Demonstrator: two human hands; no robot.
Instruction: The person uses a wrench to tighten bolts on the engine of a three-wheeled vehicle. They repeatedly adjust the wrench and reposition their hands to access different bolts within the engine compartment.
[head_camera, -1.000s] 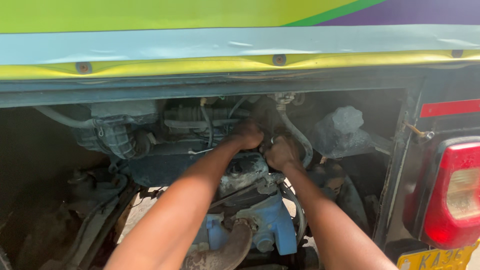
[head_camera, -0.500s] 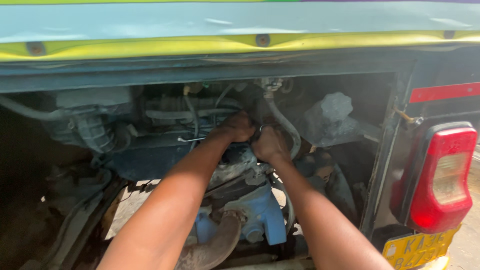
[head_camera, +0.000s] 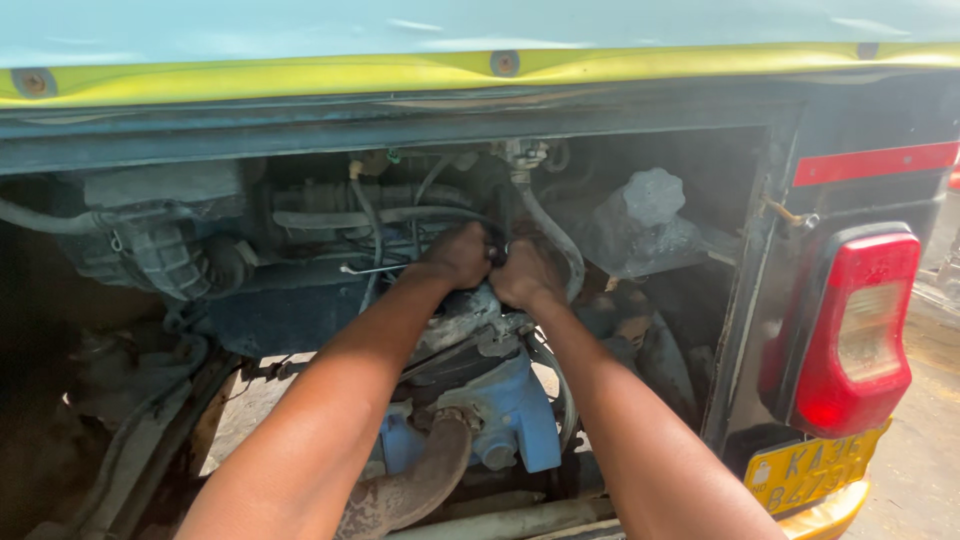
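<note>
Engine bay: left hand (head_camera: 458, 255) and right hand (head_camera: 527, 272), grips closed on a small part between them, above blue engine (head_camera: 520, 410); tail light (head_camera: 855, 335) right.

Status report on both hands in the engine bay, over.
Left hand and right hand both closed on a dark part atop the engine. Grey hose beside right hand.

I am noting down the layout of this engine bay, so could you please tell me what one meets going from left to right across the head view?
Ribbed black air hose → left hand → right hand → clear plastic-wrapped part → red tail light.
</note>
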